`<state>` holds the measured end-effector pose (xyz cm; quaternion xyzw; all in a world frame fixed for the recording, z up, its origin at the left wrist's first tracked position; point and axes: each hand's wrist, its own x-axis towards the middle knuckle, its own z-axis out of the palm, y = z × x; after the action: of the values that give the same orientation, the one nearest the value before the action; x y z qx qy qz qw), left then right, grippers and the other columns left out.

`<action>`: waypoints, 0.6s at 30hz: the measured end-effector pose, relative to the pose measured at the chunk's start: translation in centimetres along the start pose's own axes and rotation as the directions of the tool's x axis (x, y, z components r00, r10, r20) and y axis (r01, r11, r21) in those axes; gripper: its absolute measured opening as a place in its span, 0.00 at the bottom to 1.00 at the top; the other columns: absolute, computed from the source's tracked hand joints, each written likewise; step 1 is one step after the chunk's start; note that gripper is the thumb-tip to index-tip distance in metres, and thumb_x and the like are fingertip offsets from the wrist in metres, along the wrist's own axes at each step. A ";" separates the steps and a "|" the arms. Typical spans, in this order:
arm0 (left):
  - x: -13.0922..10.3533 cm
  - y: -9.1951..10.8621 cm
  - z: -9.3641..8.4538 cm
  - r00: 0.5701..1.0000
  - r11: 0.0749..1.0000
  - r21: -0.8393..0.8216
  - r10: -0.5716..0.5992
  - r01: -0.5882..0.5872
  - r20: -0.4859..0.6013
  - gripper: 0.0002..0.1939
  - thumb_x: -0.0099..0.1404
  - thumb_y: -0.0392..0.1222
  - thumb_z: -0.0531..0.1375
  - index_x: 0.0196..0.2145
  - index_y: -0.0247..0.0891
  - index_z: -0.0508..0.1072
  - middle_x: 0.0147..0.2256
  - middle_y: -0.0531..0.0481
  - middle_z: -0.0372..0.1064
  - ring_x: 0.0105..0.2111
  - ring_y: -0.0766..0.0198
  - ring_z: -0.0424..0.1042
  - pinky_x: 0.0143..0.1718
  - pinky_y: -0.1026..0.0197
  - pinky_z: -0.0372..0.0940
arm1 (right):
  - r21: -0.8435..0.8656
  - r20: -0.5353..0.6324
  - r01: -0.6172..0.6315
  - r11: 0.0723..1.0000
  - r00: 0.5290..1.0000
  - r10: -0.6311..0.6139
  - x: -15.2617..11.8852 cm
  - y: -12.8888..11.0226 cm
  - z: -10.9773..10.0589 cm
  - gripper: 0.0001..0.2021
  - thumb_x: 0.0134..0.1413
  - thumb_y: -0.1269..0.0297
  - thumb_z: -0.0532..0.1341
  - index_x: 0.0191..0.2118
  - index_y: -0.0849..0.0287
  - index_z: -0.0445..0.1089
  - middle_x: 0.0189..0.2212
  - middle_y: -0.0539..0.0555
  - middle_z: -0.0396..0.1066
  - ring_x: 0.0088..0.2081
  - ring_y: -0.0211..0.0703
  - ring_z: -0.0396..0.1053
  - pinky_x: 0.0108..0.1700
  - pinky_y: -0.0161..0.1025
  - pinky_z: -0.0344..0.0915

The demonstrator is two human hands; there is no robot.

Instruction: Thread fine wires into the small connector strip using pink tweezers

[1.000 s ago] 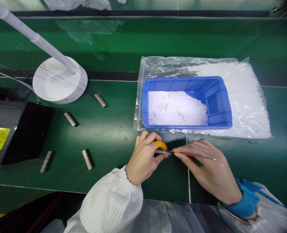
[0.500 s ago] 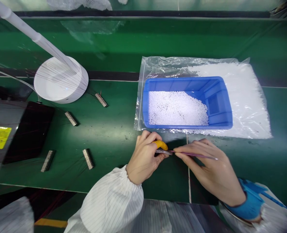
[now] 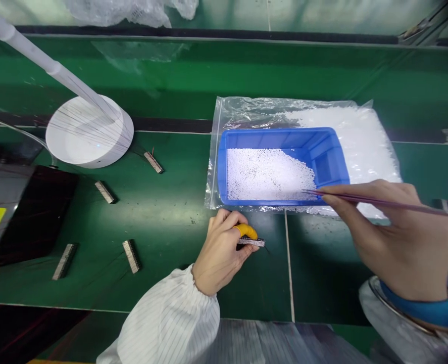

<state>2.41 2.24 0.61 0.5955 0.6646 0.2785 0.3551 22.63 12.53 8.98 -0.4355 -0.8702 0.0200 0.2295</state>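
Note:
My left hand, a yellow finger cot on one finger, pinches a small light-grey rectangular block with a dark row along its top edge. A thin dark wire end shows beside the block. In my right hand is a pair of slim reddish tweezers, held between thumb and fingers. Their tips reach over the near side of a blue bin, at the small white beads inside. Whether the tips grip a bead is too small to tell.
Under the bin lies a clear zip bag of white beads. Several similar blocks, such as one nearby, lie at left with fine wires. A white round lamp-like base and a black box stand further left.
My right hand has moved the tweezers away from the block, up and right to the bin. My left hand still holds the block in nearly the same place. The view has shifted slightly.

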 end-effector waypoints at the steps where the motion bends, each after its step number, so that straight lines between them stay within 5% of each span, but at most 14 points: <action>1: 0.0 0.0 0.0 1.000 1.000 -0.004 -0.004 0.004 -0.002 0.08 0.62 0.45 0.61 0.35 0.39 0.73 0.40 0.48 0.62 0.41 0.68 0.58 0.42 0.61 0.64 | -0.016 -0.004 -0.010 1.000 1.000 0.010 0.3 0.0 0.1 0.09 0.54 0.66 0.61 0.43 0.53 0.71 0.37 0.48 0.72 0.40 0.34 0.68 0.43 0.35 0.61; 11: 0.0 0.1 0.0 1.000 1.000 0.013 0.003 -0.003 0.002 0.09 0.62 0.47 0.60 0.34 0.39 0.73 0.40 0.48 0.61 0.42 0.67 0.59 0.42 0.60 0.65 | 0.018 0.115 0.140 0.990 0.983 -0.141 3.0 1.5 3.3 0.09 0.57 0.59 0.59 0.36 0.56 0.74 0.36 0.45 0.73 0.33 0.31 0.68 0.39 0.37 0.60; 18: -0.1 -0.2 0.0 0.999 0.999 0.010 0.037 -0.037 -0.017 0.08 0.62 0.46 0.60 0.34 0.40 0.73 0.38 0.48 0.62 0.42 0.67 0.59 0.43 0.60 0.65 | 0.018 0.157 0.163 0.986 0.974 -0.164 3.4 1.7 3.6 0.09 0.56 0.58 0.60 0.34 0.57 0.74 0.34 0.45 0.74 0.33 0.32 0.68 0.37 0.37 0.59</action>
<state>2.33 2.11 0.48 0.6069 0.6578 0.2871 0.3414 20.63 16.78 6.69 -0.3590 -0.9185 0.0379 0.1617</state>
